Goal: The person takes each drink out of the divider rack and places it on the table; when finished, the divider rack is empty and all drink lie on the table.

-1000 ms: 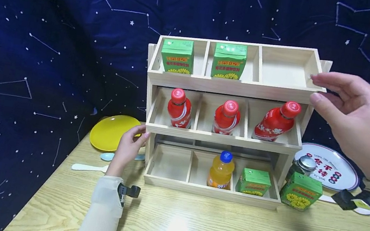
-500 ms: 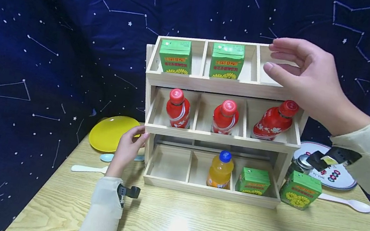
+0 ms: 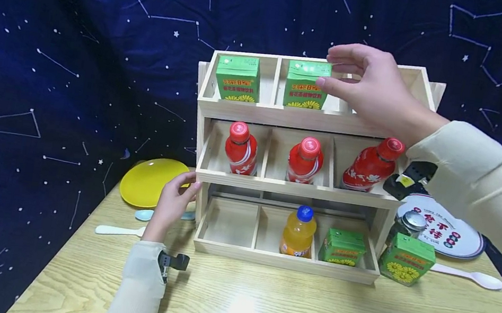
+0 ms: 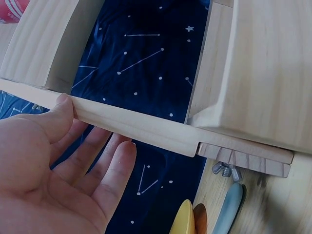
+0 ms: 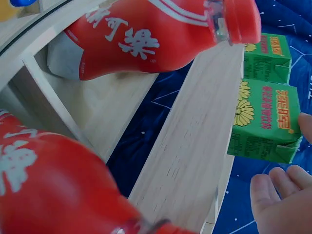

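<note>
Wooden rack (image 3: 294, 188) on pale wood-grain table (image 3: 297, 307), starry blue curtain (image 3: 76, 62) behind

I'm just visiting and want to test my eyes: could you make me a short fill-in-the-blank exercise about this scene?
1. The right hand is beside the green box in the ____ compartment of the top shelf.
2. The middle shelf holds ____ red bottles.
3. The orange drink bottle has a ____ cap.
4. The plate nearest the left hand, which grips the wooden rack, is ____.

Missing words: middle; three; blue; yellow.
</note>
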Demonstrator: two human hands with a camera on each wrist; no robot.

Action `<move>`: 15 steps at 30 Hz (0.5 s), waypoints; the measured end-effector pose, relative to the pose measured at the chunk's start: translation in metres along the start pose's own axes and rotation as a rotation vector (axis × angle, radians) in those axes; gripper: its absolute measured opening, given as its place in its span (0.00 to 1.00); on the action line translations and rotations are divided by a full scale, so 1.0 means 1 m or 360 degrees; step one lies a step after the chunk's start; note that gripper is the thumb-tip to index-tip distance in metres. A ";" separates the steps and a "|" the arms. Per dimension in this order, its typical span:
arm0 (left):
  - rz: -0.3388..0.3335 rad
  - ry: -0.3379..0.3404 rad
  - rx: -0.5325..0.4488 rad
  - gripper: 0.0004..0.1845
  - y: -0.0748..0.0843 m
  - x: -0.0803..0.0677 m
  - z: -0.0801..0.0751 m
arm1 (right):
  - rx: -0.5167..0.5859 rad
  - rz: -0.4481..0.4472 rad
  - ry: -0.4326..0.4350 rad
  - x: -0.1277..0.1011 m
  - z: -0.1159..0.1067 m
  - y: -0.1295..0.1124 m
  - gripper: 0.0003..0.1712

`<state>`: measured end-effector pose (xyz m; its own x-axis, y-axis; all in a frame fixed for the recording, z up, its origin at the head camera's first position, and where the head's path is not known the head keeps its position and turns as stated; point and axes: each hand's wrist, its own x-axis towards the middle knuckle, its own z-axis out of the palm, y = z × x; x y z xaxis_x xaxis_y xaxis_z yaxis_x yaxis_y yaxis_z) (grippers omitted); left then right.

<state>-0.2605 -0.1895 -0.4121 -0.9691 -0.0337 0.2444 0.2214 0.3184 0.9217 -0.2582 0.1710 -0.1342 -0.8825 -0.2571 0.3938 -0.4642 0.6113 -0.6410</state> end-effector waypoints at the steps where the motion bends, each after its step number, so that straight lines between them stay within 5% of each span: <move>1: 0.0008 0.0003 0.0008 0.22 0.000 0.000 0.000 | -0.0015 0.0002 -0.0021 0.003 0.002 -0.001 0.37; 7: 0.0018 0.0007 0.0005 0.21 0.000 -0.001 0.000 | -0.0034 0.0023 -0.0093 0.011 0.011 -0.001 0.37; 15: 0.0016 0.0013 0.0009 0.21 0.000 0.000 -0.001 | -0.0121 -0.0008 0.0058 0.008 0.014 0.001 0.31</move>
<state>-0.2602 -0.1904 -0.4121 -0.9659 -0.0383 0.2560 0.2304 0.3240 0.9176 -0.2668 0.1593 -0.1411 -0.8762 -0.2337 0.4216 -0.4603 0.6654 -0.5877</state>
